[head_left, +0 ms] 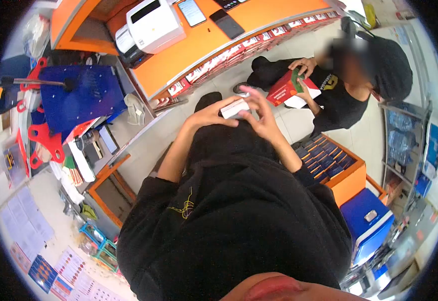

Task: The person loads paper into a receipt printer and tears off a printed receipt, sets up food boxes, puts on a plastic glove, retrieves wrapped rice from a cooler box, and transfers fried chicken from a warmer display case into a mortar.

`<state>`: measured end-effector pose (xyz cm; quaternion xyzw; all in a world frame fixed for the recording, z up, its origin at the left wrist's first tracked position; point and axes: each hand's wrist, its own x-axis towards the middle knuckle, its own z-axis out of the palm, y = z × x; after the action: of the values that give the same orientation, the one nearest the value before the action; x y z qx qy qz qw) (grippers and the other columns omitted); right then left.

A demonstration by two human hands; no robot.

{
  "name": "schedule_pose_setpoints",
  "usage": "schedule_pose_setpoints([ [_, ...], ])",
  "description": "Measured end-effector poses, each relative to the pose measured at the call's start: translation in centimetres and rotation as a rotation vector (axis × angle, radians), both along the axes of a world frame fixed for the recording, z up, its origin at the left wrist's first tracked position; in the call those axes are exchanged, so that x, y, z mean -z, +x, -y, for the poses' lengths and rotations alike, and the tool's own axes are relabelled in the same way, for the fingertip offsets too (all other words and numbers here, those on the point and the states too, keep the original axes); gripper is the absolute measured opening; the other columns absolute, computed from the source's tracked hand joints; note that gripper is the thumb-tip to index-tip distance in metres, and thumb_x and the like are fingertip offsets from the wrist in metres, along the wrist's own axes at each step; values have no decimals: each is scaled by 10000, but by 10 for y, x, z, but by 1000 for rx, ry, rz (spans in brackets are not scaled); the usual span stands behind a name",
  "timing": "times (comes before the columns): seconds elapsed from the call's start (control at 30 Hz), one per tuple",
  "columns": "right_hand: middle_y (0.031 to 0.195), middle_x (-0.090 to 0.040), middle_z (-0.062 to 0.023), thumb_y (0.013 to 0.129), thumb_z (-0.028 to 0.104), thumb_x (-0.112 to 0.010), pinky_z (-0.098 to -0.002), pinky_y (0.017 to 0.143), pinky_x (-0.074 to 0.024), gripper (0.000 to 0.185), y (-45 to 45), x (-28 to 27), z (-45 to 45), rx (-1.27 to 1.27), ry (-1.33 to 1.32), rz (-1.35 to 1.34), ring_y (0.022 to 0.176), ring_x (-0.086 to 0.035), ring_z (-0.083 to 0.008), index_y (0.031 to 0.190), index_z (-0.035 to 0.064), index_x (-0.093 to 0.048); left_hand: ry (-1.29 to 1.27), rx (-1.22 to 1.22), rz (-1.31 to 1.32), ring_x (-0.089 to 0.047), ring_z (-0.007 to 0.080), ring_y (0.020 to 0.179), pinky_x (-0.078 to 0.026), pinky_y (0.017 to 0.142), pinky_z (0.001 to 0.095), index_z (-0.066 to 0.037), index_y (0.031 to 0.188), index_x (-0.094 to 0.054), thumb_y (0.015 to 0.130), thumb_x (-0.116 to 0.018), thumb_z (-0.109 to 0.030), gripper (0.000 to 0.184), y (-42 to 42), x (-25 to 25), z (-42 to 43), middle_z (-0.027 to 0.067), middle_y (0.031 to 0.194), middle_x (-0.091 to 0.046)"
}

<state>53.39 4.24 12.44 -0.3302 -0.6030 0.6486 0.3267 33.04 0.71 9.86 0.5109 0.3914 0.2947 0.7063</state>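
A small white box (235, 108) with faint reddish print is held in front of my lap. My left hand (210, 115) is closed around its left end, thumb along the lower edge and fingers along the far side. At the right end, my right hand (265, 119) touches the box with its thumb and a curled finger, while another finger is raised off it. Whether the box is sealed or has a flap lifted is too small to tell.
Opposite sits a co-worker holding a red and green box (287, 89). An orange counter (166, 70) carries a white label printer (154, 25) and phones (227, 24). Rows of small boxes fill an orange drawer (347, 186) at my right. A blue case (367, 220) stands beside it.
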Motion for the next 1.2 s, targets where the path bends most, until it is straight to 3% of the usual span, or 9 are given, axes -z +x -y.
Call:
schedule_pose_setpoints([
  [0.1, 969, -647, -42, 808, 16, -646, -309, 950, -384, 548, -25, -3, -10, 71, 33, 25, 922, -562, -131, 1326, 72, -474, -263, -298, 152, -671, 216, 905, -528, 810, 327, -12, 1325, -450, 921, -587, -165, 453, -3, 0, 11, 142, 1052, -655],
  [0.5, 954, -595, -134, 747, 2, -650, -374, 780, -463, 486, -247, 27, -23, -100, 680, 381, 886, -552, -282, 1221, 74, -572, -276, -822, 1027, -490, 338, 1221, -418, 1024, 450, -89, 1439, -289, 820, -576, -56, 684, -198, -4, 8, 203, 1317, -481],
  [0.57, 966, -610, -146, 770, 54, -620, -400, 828, -446, 446, -296, 30, -31, -256, 915, 399, 947, -528, -335, 1210, 88, -557, -270, -1104, 433, -559, 289, 1133, -484, 937, 380, -78, 1323, -422, 857, -502, 12, 481, -229, 6, 17, 203, 1259, -524],
  [0.73, 1038, -578, -206, 741, 72, -641, -426, 862, -441, 512, -445, 50, -79, -153, 585, 241, 997, -534, -361, 1233, 40, -504, -146, -1520, 181, -585, 228, 971, -488, 855, 353, -57, 1190, -500, 834, -422, 89, 392, -328, 102, 41, 126, 1027, -561],
  [0.97, 1345, -338, -372, 717, 376, -712, -586, 1005, -312, 987, -621, 104, -149, 85, 663, 1010, 1254, -334, -485, 1465, 35, -167, 197, -825, -1361, -436, 391, 1088, -360, 895, 515, -166, 1349, -444, 705, -640, -6, 692, -382, 100, -6, 212, 1148, -459],
  [1.07, 1305, -301, -472, 884, 233, -479, -650, 997, -261, 616, -686, 184, -159, 663, 637, 675, 1194, -353, -592, 1408, -33, -294, 322, -706, -1558, -356, 407, 1210, -336, 942, 602, -183, 1459, -293, 690, -710, -152, 874, -420, 171, 3, 195, 1320, -393],
  [1.1, 1139, -479, -299, 856, 252, -523, -498, 968, -340, 498, -665, 161, -152, 461, 556, 883, 1136, -448, -415, 1238, -45, -402, 349, -691, -1604, -316, 416, 1256, -318, 967, 618, -180, 1470, -267, 678, -714, -174, 910, -437, 208, 10, 187, 1355, -373],
  [1.13, 1132, -489, -313, 840, 222, -528, -488, 958, -362, 520, -657, 135, -166, 714, -104, 266, 1099, -473, -431, 1231, -93, -393, 574, -572, -1602, -333, 428, 1225, -331, 928, 629, -156, 1465, -272, 687, -688, -154, 882, -475, 272, 19, 192, 1380, -338],
  [1.2, 1061, -539, -300, 732, 185, -625, -484, 964, -372, 688, -629, 127, -155, 476, 74, 440, 1021, -527, -435, 1295, -67, -322, 164, -674, -1438, -383, 431, 1152, -363, 877, 568, -97, 1453, -258, 711, -659, -137, 844, -396, 124, -16, 231, 1343, -332],
])
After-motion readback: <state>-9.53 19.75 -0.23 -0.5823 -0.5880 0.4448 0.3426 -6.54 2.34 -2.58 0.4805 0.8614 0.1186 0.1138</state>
